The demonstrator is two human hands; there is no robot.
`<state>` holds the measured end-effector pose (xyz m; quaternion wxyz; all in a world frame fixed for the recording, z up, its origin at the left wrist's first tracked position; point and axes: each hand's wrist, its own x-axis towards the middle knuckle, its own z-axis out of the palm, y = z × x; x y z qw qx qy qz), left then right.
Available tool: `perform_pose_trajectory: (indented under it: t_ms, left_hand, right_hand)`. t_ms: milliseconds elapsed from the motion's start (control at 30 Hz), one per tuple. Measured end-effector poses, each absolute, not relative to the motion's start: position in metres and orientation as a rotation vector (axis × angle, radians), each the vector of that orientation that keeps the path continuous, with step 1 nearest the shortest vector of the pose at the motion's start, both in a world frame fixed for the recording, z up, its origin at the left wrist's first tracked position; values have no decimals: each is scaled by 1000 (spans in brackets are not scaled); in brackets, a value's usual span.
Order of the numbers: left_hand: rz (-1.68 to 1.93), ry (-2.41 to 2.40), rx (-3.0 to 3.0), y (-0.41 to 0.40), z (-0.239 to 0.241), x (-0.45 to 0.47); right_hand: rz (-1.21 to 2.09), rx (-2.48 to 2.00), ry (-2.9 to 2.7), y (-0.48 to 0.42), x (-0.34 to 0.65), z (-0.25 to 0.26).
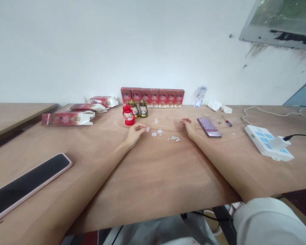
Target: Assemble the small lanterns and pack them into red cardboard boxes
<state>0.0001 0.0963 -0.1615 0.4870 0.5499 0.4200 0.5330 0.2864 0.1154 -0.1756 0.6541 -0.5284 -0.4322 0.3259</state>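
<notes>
My left hand [135,132] rests on the wooden table [153,177] with its fingers curled, the fingertips beside a small white piece [148,129]. My right hand [188,125] lies further right, fingers curled loosely, next to a phone [209,127]. Between the hands lie several small white button-like pieces [175,138] and white scraps [157,132]. A red toy lantern [129,115] stands just beyond my left hand, with two gold lanterns [140,108] behind it. Whether either hand pinches anything is too small to see.
A row of red boxes [152,97] lines the wall. Open red-and-white boxes [67,118] lie at the left. A black phone in a pink case [25,185] lies at the near left. A white power strip [269,142] and a small screwdriver [226,121] sit at the right.
</notes>
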Motion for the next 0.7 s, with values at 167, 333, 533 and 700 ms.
perform_pose_trajectory:
  t_ms: [167, 333, 533, 700]
  left_hand:
    - [1289, 1007, 1312, 96, -161, 0]
    - [1287, 997, 1303, 95, -161, 1]
    - [1276, 972, 1292, 92, -158, 2]
    - [1273, 960, 1297, 91, -157, 2]
  right_hand:
    - [757, -1194, -973, 116, 286, -176]
    - [759, -1204, -975, 117, 287, -176]
    - [755, -1214, -971, 117, 287, -176]
    - [757, -1216, -964, 116, 286, -176]
